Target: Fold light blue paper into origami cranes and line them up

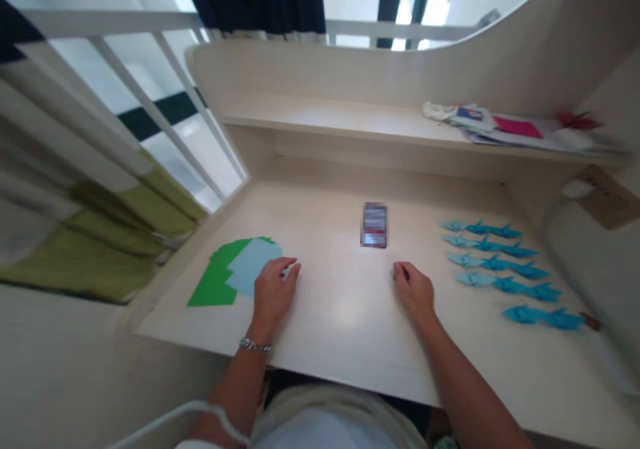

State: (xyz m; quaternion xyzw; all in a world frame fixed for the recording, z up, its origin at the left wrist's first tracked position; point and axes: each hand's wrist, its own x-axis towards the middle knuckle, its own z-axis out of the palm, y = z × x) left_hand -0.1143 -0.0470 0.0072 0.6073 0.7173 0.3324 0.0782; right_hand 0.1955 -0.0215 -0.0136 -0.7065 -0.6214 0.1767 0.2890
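Note:
My left hand (274, 290) rests near the right edge of the light blue paper sheets (253, 262), thumb and forefinger a little apart with nothing visible between them. Those sheets lie partly over a fanned stack of green paper (215, 285). On the bare desktop to the right, my right hand (416, 292) has its fingers curled in, and no object shows in it. Folded blue paper figures (503, 282) lie in several rows beyond it to the right. A phone-like rectangle (375, 225), blurred by pixels, lies between and beyond the hands.
A raised shelf (325, 115) runs along the back of the desk (330, 342), with papers and a pink sheet (517, 127) at its right end. White railings (170, 69) and a green and grey curtain (100, 215) border the left side. A brown piece (613, 199) is at the right wall.

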